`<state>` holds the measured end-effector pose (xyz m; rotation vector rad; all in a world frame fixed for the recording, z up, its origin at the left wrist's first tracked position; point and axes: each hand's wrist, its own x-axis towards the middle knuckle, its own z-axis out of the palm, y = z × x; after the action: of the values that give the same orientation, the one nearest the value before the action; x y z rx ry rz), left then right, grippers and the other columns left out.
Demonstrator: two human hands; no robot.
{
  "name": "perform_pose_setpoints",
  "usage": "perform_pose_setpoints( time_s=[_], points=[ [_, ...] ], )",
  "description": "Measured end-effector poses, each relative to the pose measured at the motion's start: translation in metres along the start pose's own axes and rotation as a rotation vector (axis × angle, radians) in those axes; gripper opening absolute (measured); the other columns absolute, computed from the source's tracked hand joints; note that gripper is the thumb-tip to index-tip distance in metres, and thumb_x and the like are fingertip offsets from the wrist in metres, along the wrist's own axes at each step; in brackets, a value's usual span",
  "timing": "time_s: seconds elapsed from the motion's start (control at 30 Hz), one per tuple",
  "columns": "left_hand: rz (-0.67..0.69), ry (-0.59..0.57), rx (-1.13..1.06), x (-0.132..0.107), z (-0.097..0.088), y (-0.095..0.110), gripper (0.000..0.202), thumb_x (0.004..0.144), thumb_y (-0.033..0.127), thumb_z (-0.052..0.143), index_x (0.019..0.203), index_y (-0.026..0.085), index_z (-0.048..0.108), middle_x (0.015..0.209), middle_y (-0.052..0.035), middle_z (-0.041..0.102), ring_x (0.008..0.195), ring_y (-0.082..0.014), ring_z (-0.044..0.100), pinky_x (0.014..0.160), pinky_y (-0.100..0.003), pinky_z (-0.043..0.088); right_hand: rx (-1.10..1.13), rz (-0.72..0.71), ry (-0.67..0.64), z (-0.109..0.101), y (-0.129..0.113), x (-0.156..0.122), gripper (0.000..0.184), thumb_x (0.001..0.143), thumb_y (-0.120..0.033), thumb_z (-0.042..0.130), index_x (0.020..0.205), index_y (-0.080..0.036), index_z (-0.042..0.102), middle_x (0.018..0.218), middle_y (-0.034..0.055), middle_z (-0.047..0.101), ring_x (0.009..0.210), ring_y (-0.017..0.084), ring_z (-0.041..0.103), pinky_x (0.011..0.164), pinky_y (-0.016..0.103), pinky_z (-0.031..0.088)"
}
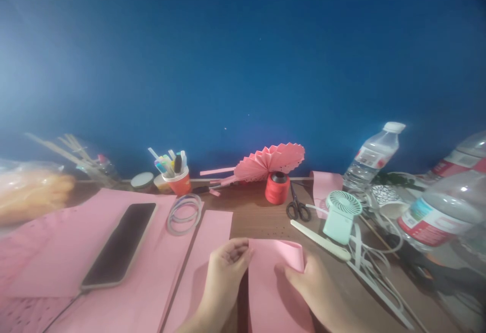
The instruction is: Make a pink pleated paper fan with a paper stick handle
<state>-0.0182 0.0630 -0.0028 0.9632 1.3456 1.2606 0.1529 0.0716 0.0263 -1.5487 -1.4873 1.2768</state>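
Observation:
A strip of pink paper (271, 267) lies on the wooden table in front of me, its far end curled over in a fold. My left hand (224, 272) pinches the strip's left top corner, fingers curled in. My right hand (315, 292) grips the right edge just under the fold, thumb lying on the paper. Another pink strip (212, 232) lies flat just left of my left hand.
A phone (121, 244) lies on pink sheets (56, 252) at left, next to wire rings (185, 213). At the back stand a pen cup (178, 178), a pink paper fan (271, 161), red thread (277, 188) and scissors (297, 205). A mint fan (340, 214), cables and water bottles (374, 158) crowd the right.

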Motion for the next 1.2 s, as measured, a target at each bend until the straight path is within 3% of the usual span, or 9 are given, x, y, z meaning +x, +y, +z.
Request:
perform_pose_setpoints(
  time_s=[0.5,0.67,0.8,0.93,1.0,1.2],
  points=[
    [0.036,0.074,-0.002,-0.001,0.002,0.005,0.021,0.059,0.029,0.071,0.074,0.014,0.067,0.070,-0.0049,0.068,0.068,-0.0171,0.062,0.063,-0.022,0.049,0.049,-0.002,-0.007,-0.001,-0.001,-0.002,0.037,0.066,-0.026,0.060,0.101,-0.015,0.063,0.090,0.0054,0.070,0.088,0.026,0.062,0.076,0.030,0.047],
    [0.042,0.088,0.014,0.002,0.000,0.002,0.021,0.060,0.029,0.070,0.074,0.014,0.066,0.067,-0.0034,0.067,0.065,-0.0147,0.060,0.061,-0.020,0.047,0.285,-0.060,0.002,0.000,0.005,-0.002,0.033,0.074,-0.038,0.055,0.095,-0.015,0.065,0.086,0.0059,0.069,0.084,0.026,0.062,0.072,0.030,0.047],
    [0.039,0.080,0.024,0.005,-0.003,-0.004,0.020,0.065,0.029,0.068,0.077,0.014,0.065,0.068,-0.0022,0.066,0.063,-0.0118,0.058,0.059,-0.018,0.044,0.481,-0.053,0.055,0.001,0.013,0.003,0.028,0.076,-0.042,0.054,0.085,-0.016,0.063,0.082,0.0053,0.067,0.079,0.024,0.060,0.071,0.029,0.046],
    [0.024,0.088,0.034,0.006,-0.003,-0.005,0.019,0.064,0.029,0.068,0.076,0.014,0.065,0.067,-0.0025,0.067,0.064,-0.0129,0.059,0.059,-0.018,0.044,0.442,-0.034,0.218,0.001,0.017,0.005,0.026,0.068,-0.041,0.061,0.061,-0.017,0.057,0.061,0.0016,0.060,0.063,0.019,0.056,0.063,0.027,0.044],
    [0.017,0.091,0.042,0.006,-0.003,-0.004,0.019,0.064,0.029,0.068,0.075,0.014,0.065,0.068,-0.0026,0.067,0.065,-0.0135,0.060,0.060,-0.019,0.044,0.450,-0.024,0.235,0.001,0.018,0.005,0.028,0.067,-0.040,0.062,0.054,-0.018,0.051,0.053,-0.0010,0.053,0.055,0.016,0.050,0.057,0.025,0.041],
    [0.032,0.074,0.076,0.007,-0.005,-0.005,0.018,0.064,0.028,0.068,0.076,0.015,0.066,0.068,-0.0021,0.067,0.064,-0.0131,0.059,0.059,-0.018,0.044,0.518,0.011,0.216,-0.002,0.013,0.007,0.021,0.062,-0.036,0.067,0.068,-0.018,0.058,0.064,-0.0007,0.058,0.063,0.016,0.052,0.059,0.023,0.041]
  ],
)
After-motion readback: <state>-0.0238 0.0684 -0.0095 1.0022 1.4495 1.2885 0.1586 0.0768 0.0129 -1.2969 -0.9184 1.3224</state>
